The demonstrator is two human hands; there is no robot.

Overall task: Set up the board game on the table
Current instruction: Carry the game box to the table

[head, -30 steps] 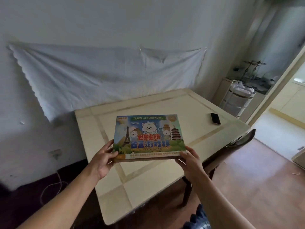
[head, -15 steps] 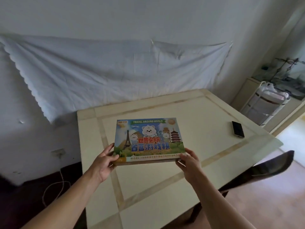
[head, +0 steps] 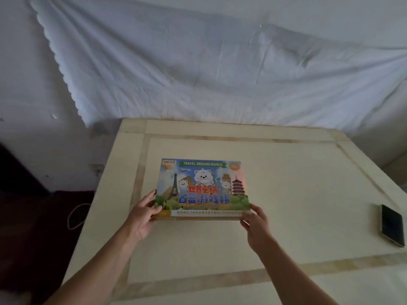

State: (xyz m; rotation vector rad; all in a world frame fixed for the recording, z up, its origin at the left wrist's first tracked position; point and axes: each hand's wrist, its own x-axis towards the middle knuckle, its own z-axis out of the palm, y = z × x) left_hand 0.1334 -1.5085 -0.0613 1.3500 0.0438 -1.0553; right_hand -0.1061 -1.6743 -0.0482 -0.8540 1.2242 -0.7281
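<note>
A flat colourful board game box, printed "TRAVEL AROUND WORLD" with cartoon bears and landmarks, is held level over the cream table, near its middle left. My left hand grips the box's near left corner, thumb on the lid. My right hand grips the near right corner, fingers curled under the edge. Whether the box touches the tabletop I cannot tell.
A dark phone lies on the table at the far right. A white sheet hangs on the wall behind the table. A white cable loops on the dark floor to the left.
I have stepped closer and the view has turned left and down. The box has gone forward over the table, lower than before. Both hands keep the same hold.
</note>
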